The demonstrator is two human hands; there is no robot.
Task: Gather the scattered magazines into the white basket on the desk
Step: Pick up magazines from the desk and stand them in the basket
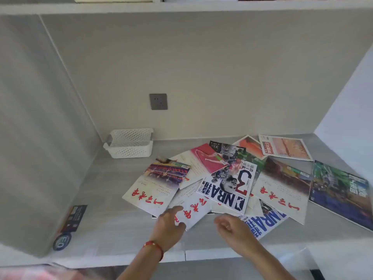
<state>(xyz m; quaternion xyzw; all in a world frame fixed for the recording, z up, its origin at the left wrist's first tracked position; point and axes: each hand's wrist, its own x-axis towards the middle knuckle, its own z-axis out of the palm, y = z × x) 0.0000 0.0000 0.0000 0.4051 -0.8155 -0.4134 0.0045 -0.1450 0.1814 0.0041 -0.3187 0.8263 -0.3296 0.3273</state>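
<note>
- Roughly ten magazines (226, 178) lie fanned and overlapping on the desk (113, 178), right of centre, none yet gathered.
- Left hand (169, 223): over the near corner of a white magazine with red script (193, 211); thumb and fingers look set to pinch that corner, though a firm grip cannot be confirmed.
- Right hand (232, 227): just beside the same magazine, fingers loosely curled, holding nothing.
- Handling advice, as judged: slide the overlapping covers into one squared stack with both hands before lifting; glossy covers will likely slip if taken singly by a corner.
- White basket (129, 144): perforated plastic, at the back left of the desk near the wall, well apart from the pile; nothing visible inside.
- Fit, as judged: basket looks narrower than a cover, so stand the magazines on edge.
</note>
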